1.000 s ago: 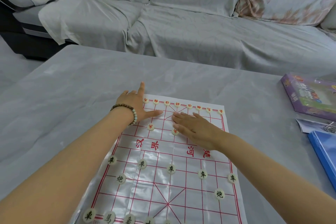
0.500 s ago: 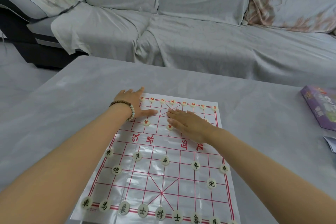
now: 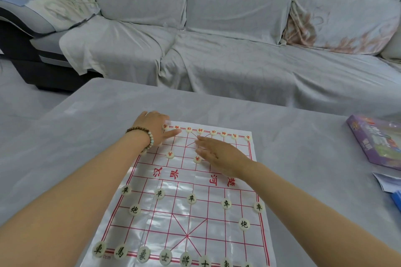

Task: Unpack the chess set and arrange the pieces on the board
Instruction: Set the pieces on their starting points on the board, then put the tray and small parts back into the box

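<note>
A glossy white sheet board (image 3: 180, 212) with red grid lines lies on the grey table. Round cream pieces with black characters (image 3: 191, 198) fill the near half. Pieces with red characters (image 3: 200, 130) line the far row, and two more (image 3: 170, 154) stand further in. My left hand (image 3: 155, 125), with a bead bracelet on the wrist, rests at the board's far left corner, fingers spread, thumb by the far row. My right hand (image 3: 219, 154) lies flat on the far half of the board, fingers straight, beside a red piece (image 3: 197, 159). Neither hand holds anything.
A purple game box (image 3: 375, 141) sits at the table's right edge, with white paper (image 3: 386, 182) and something blue (image 3: 397, 201) in front of it. A grey covered sofa (image 3: 217, 56) stands right behind the table, with pillows on it.
The camera has tilted, so the board sits lower in view and the near row shows. My left hand has shifted slightly toward the far left corner. My right hand stays flat.
</note>
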The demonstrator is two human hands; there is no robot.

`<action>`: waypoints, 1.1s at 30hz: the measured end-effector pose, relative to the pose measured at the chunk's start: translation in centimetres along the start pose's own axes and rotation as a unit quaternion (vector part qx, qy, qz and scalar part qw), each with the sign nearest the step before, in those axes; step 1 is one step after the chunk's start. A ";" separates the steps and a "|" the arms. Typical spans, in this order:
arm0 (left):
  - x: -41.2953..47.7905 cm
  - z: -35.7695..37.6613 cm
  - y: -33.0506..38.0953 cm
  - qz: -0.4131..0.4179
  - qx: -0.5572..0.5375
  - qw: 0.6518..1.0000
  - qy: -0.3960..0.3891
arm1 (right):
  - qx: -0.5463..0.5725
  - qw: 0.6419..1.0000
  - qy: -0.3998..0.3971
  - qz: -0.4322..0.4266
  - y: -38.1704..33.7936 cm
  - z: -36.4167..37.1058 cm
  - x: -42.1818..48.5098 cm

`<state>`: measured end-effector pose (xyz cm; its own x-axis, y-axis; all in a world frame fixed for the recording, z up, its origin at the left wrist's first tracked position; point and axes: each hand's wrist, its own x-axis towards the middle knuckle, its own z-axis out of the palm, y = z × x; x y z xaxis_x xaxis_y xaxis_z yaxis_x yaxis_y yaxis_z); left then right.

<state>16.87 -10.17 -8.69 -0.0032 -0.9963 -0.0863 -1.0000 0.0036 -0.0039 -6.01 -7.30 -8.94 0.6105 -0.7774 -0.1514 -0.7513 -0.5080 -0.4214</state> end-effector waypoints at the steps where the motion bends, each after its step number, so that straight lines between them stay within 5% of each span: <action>1: -0.3 -0.5 0.3 -0.002 -0.011 1.000 0.024 | 0.016 1.000 0.026 0.004 -0.1 -0.3 -0.5; 5: -2.8 -2.5 4.2 0.055 -0.066 0.991 0.106 | 0.062 0.991 0.113 0.017 0.9 -1.7 -4.3; 11: -6.7 -3.6 14.3 0.129 -0.124 0.979 0.100 | 0.099 0.973 0.171 0.118 7.1 -4.3 -14.3; 22: -13.3 -3.3 33.8 0.175 -0.339 0.921 -0.075 | 0.164 0.882 0.331 0.292 19.3 -9.7 -35.3; 28: -15.5 -1.1 44.7 0.115 -0.486 0.838 -0.220 | 0.222 0.853 0.292 0.372 22.7 -8.4 -40.5; 33: -16.5 0.2 50.7 0.085 -0.508 0.820 -0.250 | 0.235 0.846 0.287 0.382 24.3 -6.6 -40.8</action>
<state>-33.78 6.44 -7.62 -0.3953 -0.8280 -0.3977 -0.4725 -0.1880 0.8611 -50.82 9.63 -7.07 -0.3330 -0.9327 -0.1384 -0.6059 0.3241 -0.7265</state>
